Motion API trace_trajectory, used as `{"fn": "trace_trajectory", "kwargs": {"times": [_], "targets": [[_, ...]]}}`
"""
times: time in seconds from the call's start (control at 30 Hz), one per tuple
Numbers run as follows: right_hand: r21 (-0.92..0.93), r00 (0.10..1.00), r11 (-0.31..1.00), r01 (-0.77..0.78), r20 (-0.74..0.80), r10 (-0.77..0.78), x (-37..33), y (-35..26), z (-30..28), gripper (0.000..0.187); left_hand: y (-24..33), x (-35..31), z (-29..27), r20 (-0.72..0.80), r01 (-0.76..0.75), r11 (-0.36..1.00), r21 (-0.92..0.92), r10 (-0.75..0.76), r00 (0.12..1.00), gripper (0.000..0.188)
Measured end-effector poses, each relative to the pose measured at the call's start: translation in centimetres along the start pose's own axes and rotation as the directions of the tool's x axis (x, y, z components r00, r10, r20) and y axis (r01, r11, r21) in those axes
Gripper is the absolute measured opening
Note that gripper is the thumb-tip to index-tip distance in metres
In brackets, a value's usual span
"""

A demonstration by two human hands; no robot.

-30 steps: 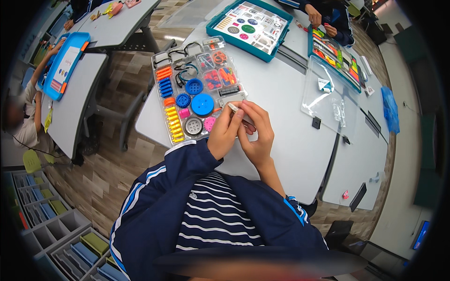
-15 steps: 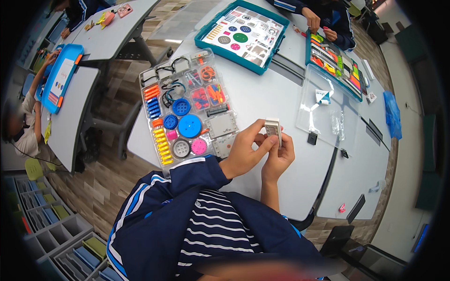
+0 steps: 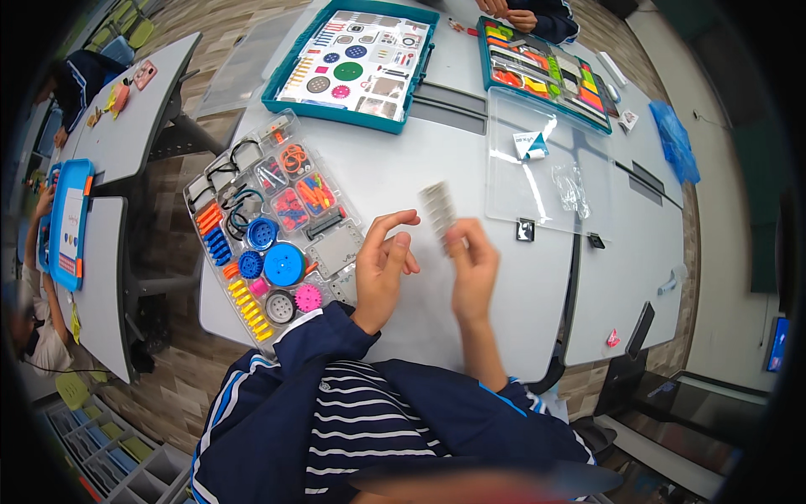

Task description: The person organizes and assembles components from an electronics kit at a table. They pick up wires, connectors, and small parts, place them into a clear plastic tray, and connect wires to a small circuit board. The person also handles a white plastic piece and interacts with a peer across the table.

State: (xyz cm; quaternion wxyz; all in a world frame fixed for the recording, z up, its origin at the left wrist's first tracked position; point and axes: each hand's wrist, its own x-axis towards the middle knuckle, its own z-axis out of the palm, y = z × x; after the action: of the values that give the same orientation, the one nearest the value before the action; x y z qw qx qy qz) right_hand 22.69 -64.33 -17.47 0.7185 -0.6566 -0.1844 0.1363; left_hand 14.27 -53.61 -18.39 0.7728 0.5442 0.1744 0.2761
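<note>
A pale grey, flat rectangular plastic piece [image 3: 436,208] with a ridged or recessed face stands tilted above the table, slightly blurred. My right hand [image 3: 473,267] pinches its lower right edge between thumb and fingers. Just to the left, my left hand [image 3: 381,275] is apart from the piece, fingers loosely curled and spread, holding nothing. Beyond it on the left lies a clear compartment tray [image 3: 329,176] of building parts. Among these are a large blue pulley wheel [image 3: 285,265], a pink gear [image 3: 308,297], yellow pieces [image 3: 249,309] and a grey plate [image 3: 334,250].
A teal box [image 3: 395,126] with a printed parts sheet stands at the far left of the table. Another person's hands [image 3: 514,15] are near a filled parts case [image 3: 546,71]. A clear lid [image 3: 588,197] lies on the right, and a blue plastic bag [image 3: 674,143] beyond.
My left hand has let go of the pale piece and moved left. The right hand keeps it, now tilted leftward. The whole view has shifted, with table items appearing farther left.
</note>
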Motion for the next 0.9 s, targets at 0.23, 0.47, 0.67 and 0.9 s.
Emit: {"fn": "trace_trajectory", "kwargs": {"times": [0.23, 0.47, 0.67, 0.9], "targets": [[0.657, 0.942, 0.678, -0.329, 0.278, 0.189, 16.0, 0.7, -4.2, 0.032, -0.8, 0.0, 0.3, 0.133, 0.014, 0.981, 0.196, -0.040, 0.990, 0.023], [0.610, 0.928, 0.783, 0.124, -0.350, 0.126, 25.3, 8.4, 3.1, 0.021, -0.7, 0.0, 0.4, 0.162, -0.091, 0.945, 0.315, 0.041, 0.986, 0.016], [0.436, 0.971, 0.890, 0.132, -0.238, -0.027, 26.1, 8.1, 1.1, 0.025, -0.6, -0.7, 1.0, 0.234, -0.206, 0.830, 0.519, 0.094, 0.968, 0.012], [0.468, 0.959, 0.881, 0.074, -0.276, 0.066, 25.6, 6.5, 1.1, 0.026, -1.3, -0.9, 1.5, 0.392, -0.383, 0.632, 0.674, 0.133, 0.910, 0.016]]}}
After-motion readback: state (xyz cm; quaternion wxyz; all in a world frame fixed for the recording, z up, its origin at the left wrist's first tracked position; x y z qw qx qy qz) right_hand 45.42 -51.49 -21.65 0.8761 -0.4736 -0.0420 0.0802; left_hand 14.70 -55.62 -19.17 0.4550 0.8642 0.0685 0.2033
